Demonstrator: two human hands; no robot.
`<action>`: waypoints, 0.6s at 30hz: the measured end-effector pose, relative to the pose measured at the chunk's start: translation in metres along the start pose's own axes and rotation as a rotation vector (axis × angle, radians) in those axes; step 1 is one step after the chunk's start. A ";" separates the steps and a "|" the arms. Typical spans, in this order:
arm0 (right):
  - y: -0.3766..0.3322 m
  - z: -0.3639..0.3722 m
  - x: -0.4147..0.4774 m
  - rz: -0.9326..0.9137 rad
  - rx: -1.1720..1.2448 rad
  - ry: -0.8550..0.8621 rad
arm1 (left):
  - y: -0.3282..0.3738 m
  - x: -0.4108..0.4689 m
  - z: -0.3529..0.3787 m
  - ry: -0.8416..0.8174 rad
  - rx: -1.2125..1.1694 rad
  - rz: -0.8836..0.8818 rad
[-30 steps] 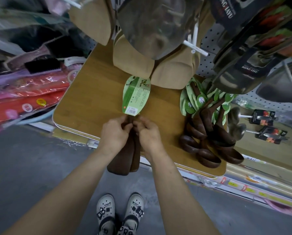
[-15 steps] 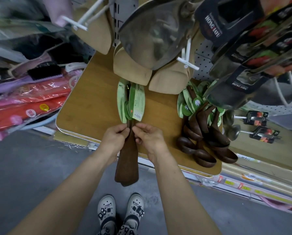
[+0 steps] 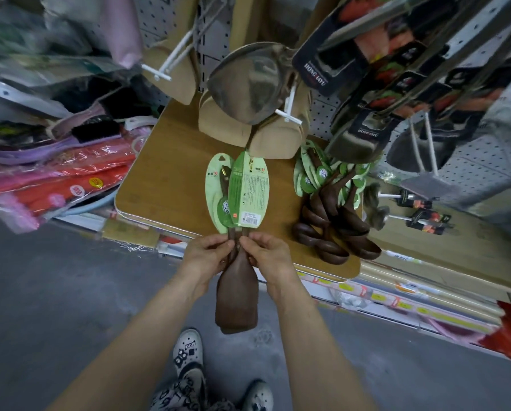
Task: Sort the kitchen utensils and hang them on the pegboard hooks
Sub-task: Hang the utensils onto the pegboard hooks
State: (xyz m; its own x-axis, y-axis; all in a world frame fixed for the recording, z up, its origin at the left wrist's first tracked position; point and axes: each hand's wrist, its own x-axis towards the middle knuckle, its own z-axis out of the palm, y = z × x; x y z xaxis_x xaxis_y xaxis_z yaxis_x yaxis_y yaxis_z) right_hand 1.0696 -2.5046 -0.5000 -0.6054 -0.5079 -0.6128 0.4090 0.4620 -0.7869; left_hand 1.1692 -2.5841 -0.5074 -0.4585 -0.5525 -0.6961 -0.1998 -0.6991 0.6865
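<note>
In the centre of the frame the left hand [image 3: 208, 256] and the right hand [image 3: 267, 253] both pinch the thin necks of a small bundle of dark wooden spatulas [image 3: 237, 295], with thumb and fingertips curled close on the handles. The blades hang down toward the floor. The green label cards [image 3: 242, 188] stand up above the hands, in front of the wooden board [image 3: 165, 173]. The cards are fanned a little and are not lined up. At the right of the same board lies a heap of dark wooden spoons [image 3: 334, 223] with similar green cards.

I judge that the step in hand is the sorting: the spatulas are being gathered into one set, and the hanging is not yet done. The next move calls for bringing the holes at the top of the cards together, then lifting the bundle to a white hook [image 3: 288, 115] on the pegboard [image 3: 322, 126] in the upper part of the frame. Which hook has room, I cannot tell.
</note>
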 end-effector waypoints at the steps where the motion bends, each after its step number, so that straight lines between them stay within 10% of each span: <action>1: 0.004 -0.005 -0.007 -0.011 -0.008 0.004 | -0.005 -0.007 0.002 0.000 0.011 -0.004; 18: 0.028 -0.161 -0.160 -0.275 -0.192 0.142 | -0.079 -0.167 0.122 0.008 0.132 0.124</action>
State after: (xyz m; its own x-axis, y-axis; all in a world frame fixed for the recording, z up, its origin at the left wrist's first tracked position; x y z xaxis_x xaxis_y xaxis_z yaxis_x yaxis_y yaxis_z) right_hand 1.0679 -2.2934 -0.4119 -0.7692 -0.5322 -0.3537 0.0906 0.4570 -0.8848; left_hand 1.1562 -2.3816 -0.4195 -0.4795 -0.6349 -0.6058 -0.2542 -0.5603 0.7883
